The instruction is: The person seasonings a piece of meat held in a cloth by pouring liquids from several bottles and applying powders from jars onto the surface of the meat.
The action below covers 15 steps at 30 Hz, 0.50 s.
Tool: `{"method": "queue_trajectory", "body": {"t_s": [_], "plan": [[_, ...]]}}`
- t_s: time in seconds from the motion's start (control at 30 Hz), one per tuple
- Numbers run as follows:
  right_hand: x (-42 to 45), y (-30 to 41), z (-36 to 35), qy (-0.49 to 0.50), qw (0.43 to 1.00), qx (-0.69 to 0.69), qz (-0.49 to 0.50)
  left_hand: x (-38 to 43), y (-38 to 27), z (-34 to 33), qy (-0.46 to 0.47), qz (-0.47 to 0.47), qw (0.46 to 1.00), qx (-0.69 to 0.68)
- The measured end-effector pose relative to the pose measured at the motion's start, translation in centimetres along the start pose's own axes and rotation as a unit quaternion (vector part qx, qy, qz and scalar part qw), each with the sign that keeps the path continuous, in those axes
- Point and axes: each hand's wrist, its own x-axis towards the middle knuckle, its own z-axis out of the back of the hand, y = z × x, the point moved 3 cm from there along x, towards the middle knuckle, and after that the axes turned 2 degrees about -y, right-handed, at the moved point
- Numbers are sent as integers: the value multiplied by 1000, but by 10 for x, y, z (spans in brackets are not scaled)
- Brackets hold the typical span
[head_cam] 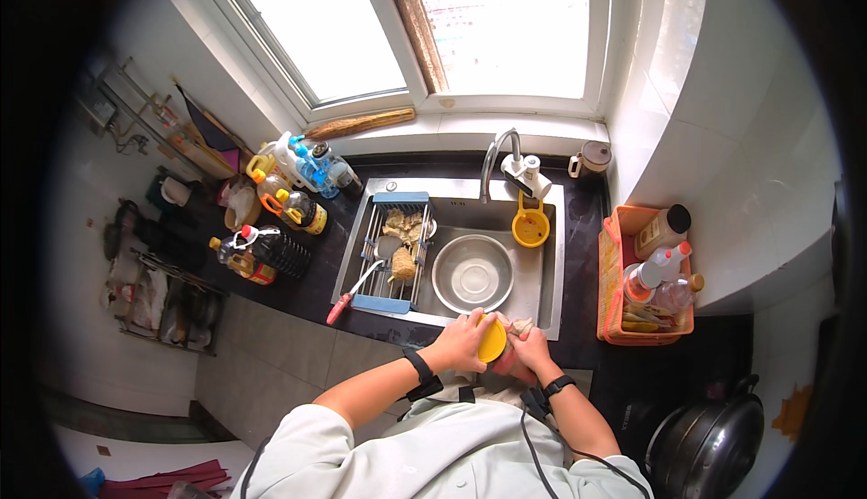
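Observation:
My left hand point(465, 342) grips a round yellow lid or shallow container point(492, 340) by its edge, close to my body at the sink's front edge. Just to its right, my right hand point(530, 348) is closed on a crumpled pinkish cloth point(513, 362), part of which hangs below the hands. Beyond them a round metal basin point(472, 273) sits in the steel sink point(542, 282). Left of the basin, a blue-ended drying rack point(391, 304) holds crumpled cloths point(404, 225), a yellowish scrubber point(403, 264) and a ladle with a red handle point(340, 308).
The curved faucet point(489, 167) stands behind the sink, with a yellow strainer point(530, 228) below it. Several bottles, one a large dark bottle point(281, 252), stand at left. An orange basket point(609, 282) of jars is at right; a lidded pot point(708, 441) sits at lower right.

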Motion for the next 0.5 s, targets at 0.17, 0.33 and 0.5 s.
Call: {"method": "queue_trajectory", "body": {"t_s": [0.17,0.33,0.5], "plan": [[-1,25,6,10,970,231,78,1,1,1,7,2,1000,-2],[-9,47,17,28,957,273,91,-1,1,1,4,0,1000,2],[-11,43,15,16,978,195,73,0,1,0,6,-2,1000,-6]]}}
